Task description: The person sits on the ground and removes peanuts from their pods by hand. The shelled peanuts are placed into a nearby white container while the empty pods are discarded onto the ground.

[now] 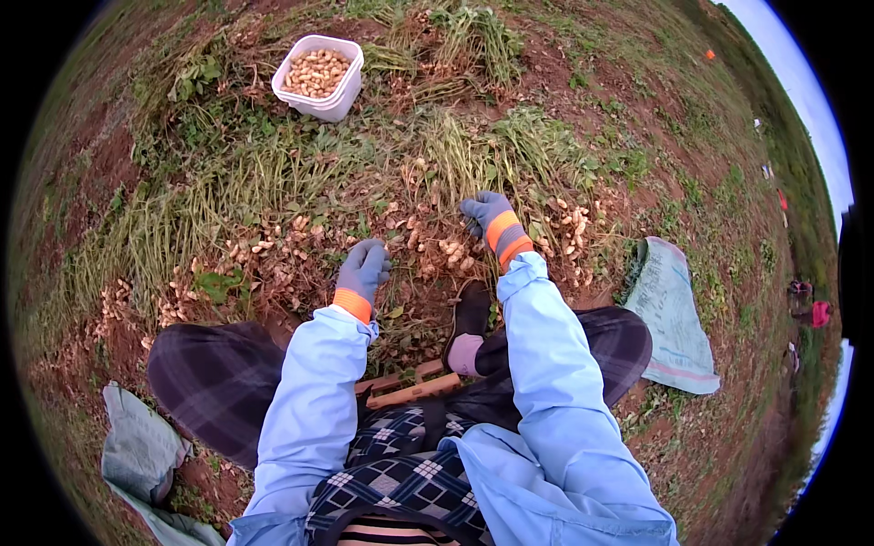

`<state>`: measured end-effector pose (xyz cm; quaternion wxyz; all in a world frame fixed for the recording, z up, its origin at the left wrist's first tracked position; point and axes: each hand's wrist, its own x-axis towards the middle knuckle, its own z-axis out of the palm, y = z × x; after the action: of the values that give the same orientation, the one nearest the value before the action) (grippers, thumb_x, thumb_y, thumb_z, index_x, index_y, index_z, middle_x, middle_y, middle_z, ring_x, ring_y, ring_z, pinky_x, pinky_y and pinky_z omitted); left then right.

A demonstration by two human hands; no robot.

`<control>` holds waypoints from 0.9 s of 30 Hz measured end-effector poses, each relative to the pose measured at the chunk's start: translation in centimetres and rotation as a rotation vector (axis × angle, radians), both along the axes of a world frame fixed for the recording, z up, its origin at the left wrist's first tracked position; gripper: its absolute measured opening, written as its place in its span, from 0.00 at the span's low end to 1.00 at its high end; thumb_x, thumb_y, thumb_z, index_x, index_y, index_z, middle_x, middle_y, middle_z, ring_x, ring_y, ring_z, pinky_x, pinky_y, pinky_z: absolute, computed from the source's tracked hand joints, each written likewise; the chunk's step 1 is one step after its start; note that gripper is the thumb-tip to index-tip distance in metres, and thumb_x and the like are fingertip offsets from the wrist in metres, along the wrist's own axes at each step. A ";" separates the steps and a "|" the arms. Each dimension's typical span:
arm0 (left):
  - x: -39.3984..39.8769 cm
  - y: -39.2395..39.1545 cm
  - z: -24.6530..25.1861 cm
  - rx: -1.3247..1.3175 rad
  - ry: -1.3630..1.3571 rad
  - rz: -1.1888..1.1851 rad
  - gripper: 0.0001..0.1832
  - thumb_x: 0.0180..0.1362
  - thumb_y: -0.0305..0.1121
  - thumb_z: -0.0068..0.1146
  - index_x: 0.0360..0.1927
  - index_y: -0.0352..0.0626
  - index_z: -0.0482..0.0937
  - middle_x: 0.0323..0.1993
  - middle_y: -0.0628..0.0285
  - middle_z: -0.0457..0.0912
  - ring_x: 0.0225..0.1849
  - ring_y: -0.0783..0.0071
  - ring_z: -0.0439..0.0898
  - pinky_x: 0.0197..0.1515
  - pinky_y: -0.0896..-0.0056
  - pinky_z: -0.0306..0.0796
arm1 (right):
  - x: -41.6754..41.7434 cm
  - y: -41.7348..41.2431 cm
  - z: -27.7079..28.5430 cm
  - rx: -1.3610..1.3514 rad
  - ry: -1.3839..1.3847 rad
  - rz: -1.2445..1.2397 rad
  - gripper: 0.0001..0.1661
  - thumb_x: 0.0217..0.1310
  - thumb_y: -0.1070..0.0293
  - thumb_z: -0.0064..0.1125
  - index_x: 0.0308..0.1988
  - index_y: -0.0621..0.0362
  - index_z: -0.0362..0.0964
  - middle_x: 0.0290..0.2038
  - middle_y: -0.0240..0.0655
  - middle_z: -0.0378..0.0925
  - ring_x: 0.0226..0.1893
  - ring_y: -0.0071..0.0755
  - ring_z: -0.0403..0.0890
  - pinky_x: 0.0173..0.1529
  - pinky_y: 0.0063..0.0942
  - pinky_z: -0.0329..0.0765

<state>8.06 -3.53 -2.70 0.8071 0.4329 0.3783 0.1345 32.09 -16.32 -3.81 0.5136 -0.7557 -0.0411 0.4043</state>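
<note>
My left hand [364, 269], in a grey glove with an orange cuff, is raised over the soil with its fingers curled. Whether it pinches something is too small to tell. My right hand [493, 218], gloved alike, closes around the lower stems of uprooted peanut plants [461, 160]. Just below and left of it, peanut pods [454, 252] hang among the roots. More pods [575, 228] cluster to the right of that hand. Beyond the left hand, a row of pulled plants [225, 198] lies with its pods towards me.
A white plastic bucket [350, 95] holding shelled-in peanuts stands ahead, left of centre. A pale green woven sack [672, 314] lies at right, another sack [147, 450] at lower left. Between my legs is a wooden stool [413, 392]. Distant people [819, 314] show at far right.
</note>
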 end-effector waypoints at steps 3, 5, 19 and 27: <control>0.0 0.4 0.1 -0.053 -0.030 -0.034 0.23 0.55 0.40 0.54 0.49 0.35 0.68 0.37 0.61 0.72 0.35 0.75 0.73 0.35 0.78 0.69 | -2.1 2.0 4.2 0.049 0.053 0.098 0.15 0.52 0.65 0.60 0.35 0.65 0.69 0.21 0.31 0.71 0.14 0.23 0.70 0.16 0.24 0.68; 0.2 0.5 1.0 -0.106 -0.050 -0.036 0.24 0.55 0.41 0.55 0.49 0.34 0.67 0.39 0.60 0.72 0.38 0.73 0.74 0.37 0.78 0.69 | -3.9 2.8 5.5 0.092 0.084 0.139 0.13 0.53 0.64 0.60 0.31 0.63 0.68 0.19 0.30 0.70 0.12 0.23 0.69 0.15 0.22 0.67; -0.9 0.0 -5.3 -0.021 -0.065 -0.312 0.37 0.47 0.33 0.63 0.58 0.32 0.58 0.48 0.57 0.73 0.47 0.71 0.73 0.50 0.70 0.66 | -10.8 3.8 3.3 0.167 0.193 0.256 0.15 0.53 0.60 0.56 0.30 0.63 0.71 0.22 0.31 0.71 0.20 0.23 0.69 0.24 0.24 0.67; -1.0 -0.1 -0.2 -0.102 0.060 -0.284 0.43 0.44 0.28 0.62 0.63 0.32 0.51 0.55 0.52 0.67 0.50 0.67 0.71 0.52 0.70 0.64 | -8.5 2.0 -0.6 -0.075 0.127 -0.005 0.17 0.55 0.59 0.54 0.34 0.64 0.69 0.20 0.32 0.69 0.15 0.25 0.66 0.21 0.26 0.66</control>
<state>7.03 -3.65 -2.86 0.8274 0.4443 0.3433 -0.0134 23.61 -14.33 -4.40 0.4876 -0.7473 0.0083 0.4514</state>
